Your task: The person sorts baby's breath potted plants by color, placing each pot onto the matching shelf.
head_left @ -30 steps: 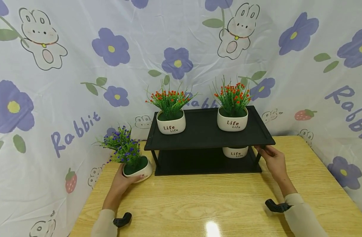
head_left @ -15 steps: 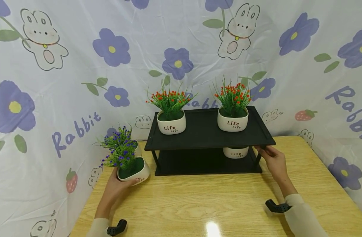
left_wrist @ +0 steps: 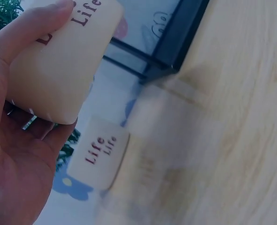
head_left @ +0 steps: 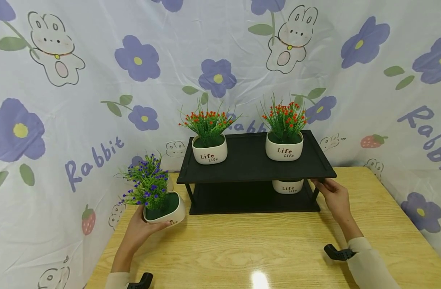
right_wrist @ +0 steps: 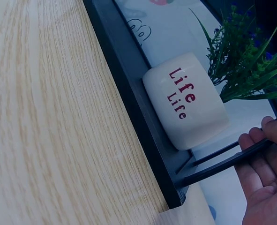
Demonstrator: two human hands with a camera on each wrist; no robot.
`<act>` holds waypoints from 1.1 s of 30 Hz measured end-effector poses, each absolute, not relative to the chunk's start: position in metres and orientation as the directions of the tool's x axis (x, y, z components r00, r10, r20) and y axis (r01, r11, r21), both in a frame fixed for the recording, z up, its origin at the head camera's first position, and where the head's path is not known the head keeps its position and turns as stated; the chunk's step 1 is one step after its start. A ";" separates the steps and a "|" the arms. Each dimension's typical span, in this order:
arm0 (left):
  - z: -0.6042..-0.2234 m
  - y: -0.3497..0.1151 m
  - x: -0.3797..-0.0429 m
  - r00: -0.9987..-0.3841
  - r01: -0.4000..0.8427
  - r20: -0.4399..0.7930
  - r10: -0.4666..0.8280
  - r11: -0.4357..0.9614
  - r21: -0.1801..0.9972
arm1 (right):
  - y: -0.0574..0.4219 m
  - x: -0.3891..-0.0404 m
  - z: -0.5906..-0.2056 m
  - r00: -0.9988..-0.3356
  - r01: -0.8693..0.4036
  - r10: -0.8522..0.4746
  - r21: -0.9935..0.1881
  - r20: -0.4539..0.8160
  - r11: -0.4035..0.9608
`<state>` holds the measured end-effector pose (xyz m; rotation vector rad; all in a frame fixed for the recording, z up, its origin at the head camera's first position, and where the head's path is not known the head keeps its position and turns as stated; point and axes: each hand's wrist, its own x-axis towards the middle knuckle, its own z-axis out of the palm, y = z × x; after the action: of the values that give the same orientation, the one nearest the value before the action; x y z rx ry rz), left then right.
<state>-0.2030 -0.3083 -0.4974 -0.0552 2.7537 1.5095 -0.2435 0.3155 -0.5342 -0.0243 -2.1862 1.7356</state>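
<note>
My left hand (head_left: 139, 230) grips a white pot (head_left: 175, 214) marked "Life", planted with blue-purple artificial flowers; it is tilted, left of the black two-tier shelf (head_left: 249, 170). The left wrist view shows thumb (left_wrist: 40, 23) across the lettered front and fingers beneath, with the pot raised off the table. Behind it stands a second purple-flowered pot (left_wrist: 98, 154), mostly hidden in the head view. My right hand (head_left: 334, 196) holds the shelf's right side under the upper tier; in the right wrist view its fingers curl round the thin black post (right_wrist: 227, 164).
Two red-flowered pots, one on the left (head_left: 210, 154) and one on the right (head_left: 284, 151), stand on the upper tier. Another white pot (right_wrist: 187, 101) with purple flowers sits on the lower tier's right. A printed cloth (head_left: 220, 48) hangs behind the wooden table (head_left: 234, 249).
My left hand has drawn its flowerpot leftward and nearer to me, so the second pot behind shows partly. My right hand keeps its hold on the shelf.
</note>
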 end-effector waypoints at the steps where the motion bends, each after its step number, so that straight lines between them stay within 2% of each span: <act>1: -0.495 -0.306 -0.202 -1.000 -0.026 -0.014 -0.027 0.532 0.846 | 0.316 -0.244 -0.534 -0.939 -0.202 0.225 -0.947 0.260 0.249; 12: -0.479 -0.280 -0.192 -0.997 0.082 0.076 0.034 0.558 0.826 | 0.317 -0.245 -0.537 -0.935 -0.226 0.214 -0.940 0.284 0.257; 22: -0.480 -0.253 -0.194 -0.987 0.157 0.121 0.104 0.510 0.846 | 0.317 -0.244 -0.537 -0.935 -0.214 0.223 -0.940 0.275 0.265; 33: -0.480 -0.218 -0.197 -0.981 0.157 0.076 0.178 0.498 0.853 | 0.316 -0.244 -0.538 -0.936 -0.226 0.214 -0.943 0.279 0.243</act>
<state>-0.1974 -0.2176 -0.4805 0.3020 2.6995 1.5340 -0.2442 0.3163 -0.5376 0.0113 -2.1711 1.7397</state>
